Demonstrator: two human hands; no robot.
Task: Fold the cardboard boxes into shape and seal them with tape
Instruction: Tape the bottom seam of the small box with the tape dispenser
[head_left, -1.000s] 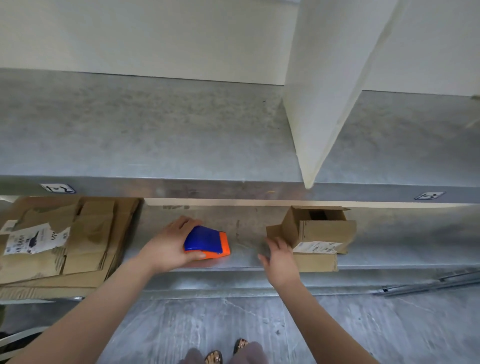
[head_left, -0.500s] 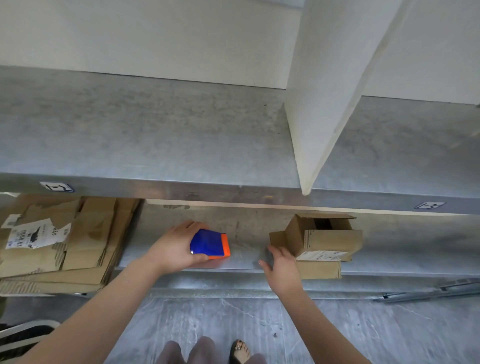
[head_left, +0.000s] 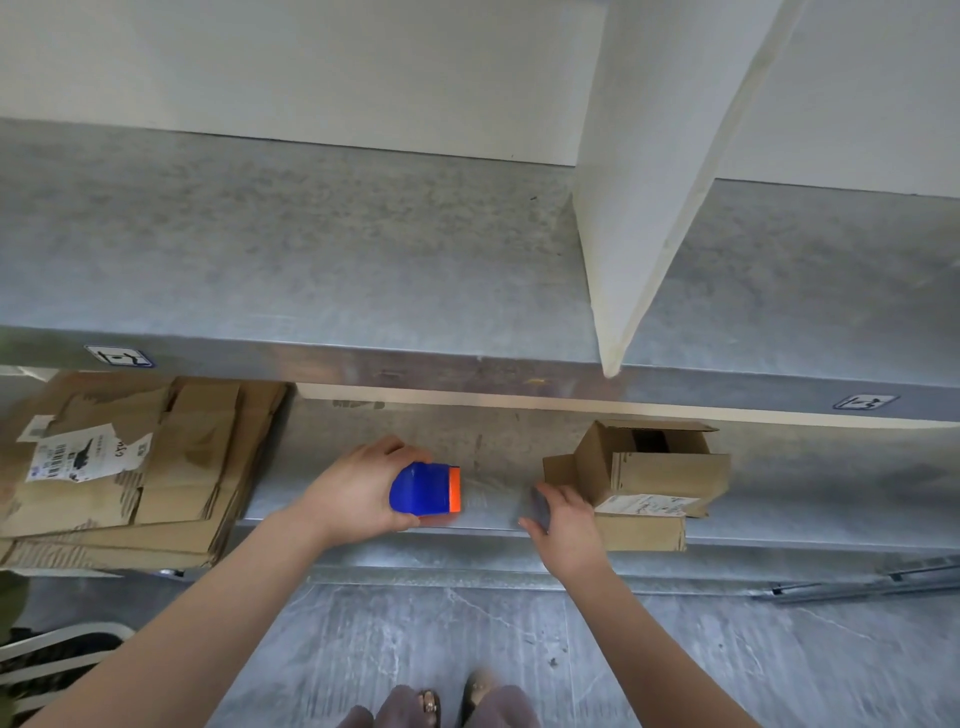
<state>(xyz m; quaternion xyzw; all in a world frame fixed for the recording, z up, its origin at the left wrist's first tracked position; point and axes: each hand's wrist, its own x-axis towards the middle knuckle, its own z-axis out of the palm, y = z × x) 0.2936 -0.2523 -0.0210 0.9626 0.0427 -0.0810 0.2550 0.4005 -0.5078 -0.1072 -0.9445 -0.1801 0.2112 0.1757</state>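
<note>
My left hand (head_left: 353, 493) grips a blue and orange tape dispenser (head_left: 423, 489) on the lower metal shelf (head_left: 779, 499). A strip of clear tape (head_left: 491, 500) stretches from its orange edge to my right hand (head_left: 569, 525), whose fingers pinch the tape's end. Right beside that hand, a small brown cardboard box (head_left: 654, 470) stands with its top flaps partly open. It rests on a flatter cardboard piece (head_left: 641, 531) with a white label.
A pile of flattened cardboard boxes (head_left: 135, 467) lies at the left end of the lower shelf. The upper metal shelf (head_left: 311, 260) overhangs it, split by a white divider panel (head_left: 649, 208). My feet (head_left: 452, 704) stand on grey floor below.
The dispenser has turned so its orange edge faces right, and a strip of clear tape now spans the gap to my right hand. The view has shifted slightly.
</note>
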